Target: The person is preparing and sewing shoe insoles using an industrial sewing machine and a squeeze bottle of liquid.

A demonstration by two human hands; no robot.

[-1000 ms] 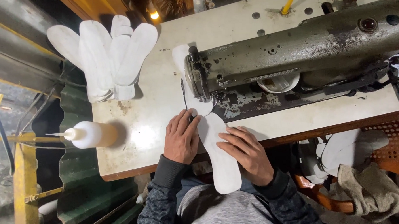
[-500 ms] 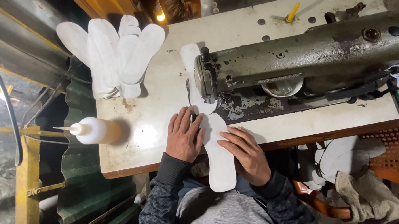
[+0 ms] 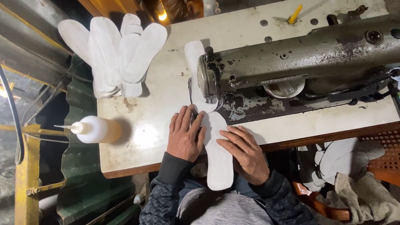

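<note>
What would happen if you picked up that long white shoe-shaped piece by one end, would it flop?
The white insole piece looks thin and flat, and its end juts past the table edge with little droop, so it probably bends only gently. It seems light. The left hand and right hand press it flat, so it may slide easily.
</note>
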